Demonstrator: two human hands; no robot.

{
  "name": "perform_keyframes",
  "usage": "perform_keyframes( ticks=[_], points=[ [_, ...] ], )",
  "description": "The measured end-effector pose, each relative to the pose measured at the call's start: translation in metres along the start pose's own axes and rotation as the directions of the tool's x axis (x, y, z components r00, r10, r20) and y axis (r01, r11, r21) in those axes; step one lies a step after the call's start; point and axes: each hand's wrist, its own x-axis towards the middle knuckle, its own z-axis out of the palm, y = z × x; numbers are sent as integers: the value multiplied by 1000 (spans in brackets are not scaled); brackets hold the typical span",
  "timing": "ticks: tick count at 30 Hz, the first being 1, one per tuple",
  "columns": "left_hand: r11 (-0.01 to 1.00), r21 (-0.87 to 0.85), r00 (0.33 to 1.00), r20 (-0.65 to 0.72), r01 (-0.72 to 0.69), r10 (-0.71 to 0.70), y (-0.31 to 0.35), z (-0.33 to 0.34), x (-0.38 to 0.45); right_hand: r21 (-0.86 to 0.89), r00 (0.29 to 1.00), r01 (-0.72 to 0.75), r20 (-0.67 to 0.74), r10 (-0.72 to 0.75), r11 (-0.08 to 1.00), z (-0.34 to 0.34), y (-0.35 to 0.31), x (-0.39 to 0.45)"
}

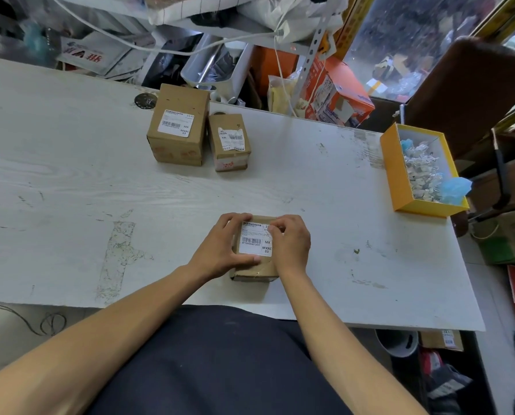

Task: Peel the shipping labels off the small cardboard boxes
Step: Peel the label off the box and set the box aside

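Observation:
A small cardboard box [257, 272] lies near the table's front edge with a white shipping label [254, 239] on its top face. My left hand [220, 247] grips the box's left side, thumb along the label's lower edge. My right hand [290, 242] picks at the label's upper right corner with curled fingertips. Farther back stand two more boxes: a bigger one [178, 125] with a flat label [176, 122], and a smaller one [229, 142] whose label [231, 138] is wrinkled and partly lifted.
A yellow open box [395, 172] holding crumpled label scraps and blue bits sits at the table's right edge. The white table [70, 175] is scuffed. Clutter, cables and cartons crowd the space behind the far edge; a dark chair stands at right.

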Motion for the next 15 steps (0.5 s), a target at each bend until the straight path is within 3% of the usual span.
perform_keyframes(
  ticks=[4,15],
  points=[
    [1000,-6,1000,4,7,-7,0,0,0,-70,999,-14,46,17,997,1,-2,-2],
    [1000,-14,1000,6,-5,5,-2,1,-1,373,987,-157,94,131,915,1,15,-10]
  ],
)
